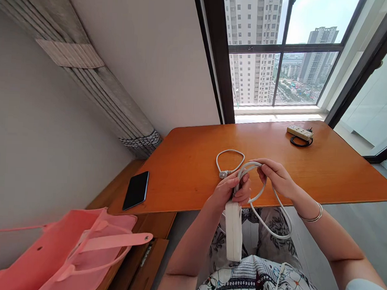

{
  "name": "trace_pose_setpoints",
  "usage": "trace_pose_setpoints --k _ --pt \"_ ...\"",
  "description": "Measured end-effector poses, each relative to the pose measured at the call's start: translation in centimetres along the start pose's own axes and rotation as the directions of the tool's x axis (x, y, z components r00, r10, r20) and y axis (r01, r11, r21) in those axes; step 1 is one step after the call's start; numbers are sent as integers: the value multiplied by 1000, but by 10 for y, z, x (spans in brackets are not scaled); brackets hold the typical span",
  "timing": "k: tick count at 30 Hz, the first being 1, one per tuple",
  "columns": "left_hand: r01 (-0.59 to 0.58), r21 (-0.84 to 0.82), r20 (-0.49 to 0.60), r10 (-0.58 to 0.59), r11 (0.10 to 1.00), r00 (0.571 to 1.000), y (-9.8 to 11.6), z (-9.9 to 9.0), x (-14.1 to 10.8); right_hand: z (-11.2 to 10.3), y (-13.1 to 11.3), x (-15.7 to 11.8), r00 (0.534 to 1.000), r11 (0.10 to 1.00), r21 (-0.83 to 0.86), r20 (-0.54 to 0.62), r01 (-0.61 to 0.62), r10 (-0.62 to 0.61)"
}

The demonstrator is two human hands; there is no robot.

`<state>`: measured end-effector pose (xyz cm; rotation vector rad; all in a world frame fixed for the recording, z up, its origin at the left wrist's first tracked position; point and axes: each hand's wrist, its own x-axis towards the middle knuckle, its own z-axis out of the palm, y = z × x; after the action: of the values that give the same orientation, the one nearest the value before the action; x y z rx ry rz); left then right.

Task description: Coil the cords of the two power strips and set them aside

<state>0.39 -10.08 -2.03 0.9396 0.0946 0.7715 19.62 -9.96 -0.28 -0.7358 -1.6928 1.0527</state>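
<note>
My left hand (231, 190) is closed round loops of a white cable at the top end of a white power strip (233, 233), which hangs down over my lap. My right hand (278, 177) pinches the same white cable (285, 219) a little to the right, and a loose loop droops below it past the table edge. Another stretch of the cable curves over the tabletop beyond my left hand and ends in a grey plug (223, 174) lying on the wood.
The orange-brown wooden table (186, 162) carries a black tablet (136, 190) at its left and a cream power strip (299, 133) with black cable at the far right. A pink bag (74, 247) sits lower left. A window (281, 76) stands beyond.
</note>
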Motion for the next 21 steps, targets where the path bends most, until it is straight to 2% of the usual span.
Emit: trace_pose_setpoints --k 4,7,10,12,14,16,18,21 --pt "-14 100 -31 17 995 999 -1 -2 0 1 3 -3 996 999 8 -82 -37 37" --pt "-1 104 -37 5 995 999 -2 3 -1 0 4 -3 996 998 24 -63 -62 63" --pt "9 79 -40 -6 997 999 -2 13 -2 -1 11 -3 998 999 30 -39 -38 40" --pt "-40 96 -62 46 995 997 -2 18 -4 2 18 -4 999 1000 23 -45 -13 14" --pt "-120 182 -137 146 976 980 1 21 -7 5 26 -5 999 999 11 -43 -30 30" --pt "-162 347 -239 254 924 937 6 20 -10 8 34 -8 995 996 2 -32 -92 92" --pt "-145 544 -302 354 826 885 13 18 -12 9 41 -13 986 986 -12 2 -169 169" --pt "-95 763 -292 473 639 831 21 13 -11 9 49 -21 956 963 -12 120 -268 268"
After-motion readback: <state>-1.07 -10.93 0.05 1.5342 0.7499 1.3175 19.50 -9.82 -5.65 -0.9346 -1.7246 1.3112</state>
